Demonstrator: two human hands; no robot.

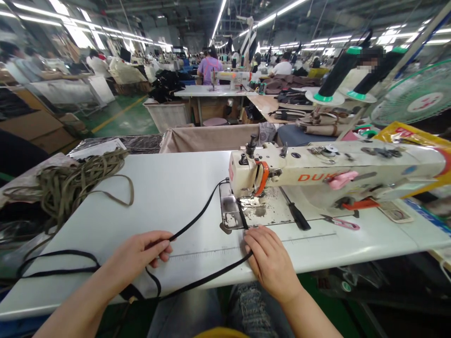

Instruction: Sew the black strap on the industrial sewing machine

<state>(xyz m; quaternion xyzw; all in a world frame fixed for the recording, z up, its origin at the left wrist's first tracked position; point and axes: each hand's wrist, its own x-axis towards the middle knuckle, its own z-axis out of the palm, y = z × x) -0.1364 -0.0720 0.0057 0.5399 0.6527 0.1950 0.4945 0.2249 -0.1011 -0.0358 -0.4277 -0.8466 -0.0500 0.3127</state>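
Fingers of the left hand (141,256) pinch the black strap (197,220); right hand (269,258) presses it flat, fingers extended.

white table (165,188), sewing machine (317,176), black strap (197,218)

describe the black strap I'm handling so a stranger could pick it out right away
Start at the cream sewing machine on the white table. A thin black strap runs from its needle plate to the left hand and under the right hand. Unlike the olive straps heaped far left, it is black.
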